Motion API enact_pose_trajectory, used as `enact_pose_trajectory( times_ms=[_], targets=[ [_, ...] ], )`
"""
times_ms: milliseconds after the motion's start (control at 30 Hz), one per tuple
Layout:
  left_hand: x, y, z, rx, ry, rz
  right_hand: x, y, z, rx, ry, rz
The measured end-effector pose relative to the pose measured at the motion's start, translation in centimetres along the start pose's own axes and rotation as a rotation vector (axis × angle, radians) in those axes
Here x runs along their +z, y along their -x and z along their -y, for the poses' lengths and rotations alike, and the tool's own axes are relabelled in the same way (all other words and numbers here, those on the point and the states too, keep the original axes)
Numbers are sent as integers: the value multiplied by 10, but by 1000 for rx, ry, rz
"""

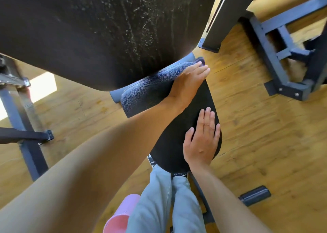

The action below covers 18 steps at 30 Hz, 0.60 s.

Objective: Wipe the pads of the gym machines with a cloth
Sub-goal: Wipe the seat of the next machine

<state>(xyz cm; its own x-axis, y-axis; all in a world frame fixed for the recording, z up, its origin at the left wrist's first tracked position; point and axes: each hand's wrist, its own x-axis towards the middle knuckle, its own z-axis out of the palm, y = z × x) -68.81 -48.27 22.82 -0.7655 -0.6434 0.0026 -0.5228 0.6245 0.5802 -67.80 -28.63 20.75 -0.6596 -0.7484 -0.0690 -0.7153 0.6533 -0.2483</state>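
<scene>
The cloth point(200, 61) lies at the far right edge of the black seat pad point(178, 126), pressed under the left hand's point(190, 80) straight fingers. The right hand point(203, 139) rests flat, fingers extended, on the pad's near part. No legible writing.

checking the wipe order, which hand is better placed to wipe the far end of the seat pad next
Left. The left hand already presses the cloth at the far end of the seat pad, while the right hand lies flat and bare near the front.
</scene>
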Motion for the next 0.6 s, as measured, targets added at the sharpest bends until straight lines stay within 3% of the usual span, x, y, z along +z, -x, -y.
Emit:
enact_pose_trajectory(
  times_ms=[100, 300, 600],
  targets=[
    [-3, 12, 6, -48, -16, -68, -1, -1, 0, -2, -15, 4],
    [-11, 25, 20, 47, -26, -14, -1, -2, -1, -6, -35, 23],
    [-1, 137, 6, 25, -16, 1, -3, -3, -6, -34, -75, 64]
  ],
)
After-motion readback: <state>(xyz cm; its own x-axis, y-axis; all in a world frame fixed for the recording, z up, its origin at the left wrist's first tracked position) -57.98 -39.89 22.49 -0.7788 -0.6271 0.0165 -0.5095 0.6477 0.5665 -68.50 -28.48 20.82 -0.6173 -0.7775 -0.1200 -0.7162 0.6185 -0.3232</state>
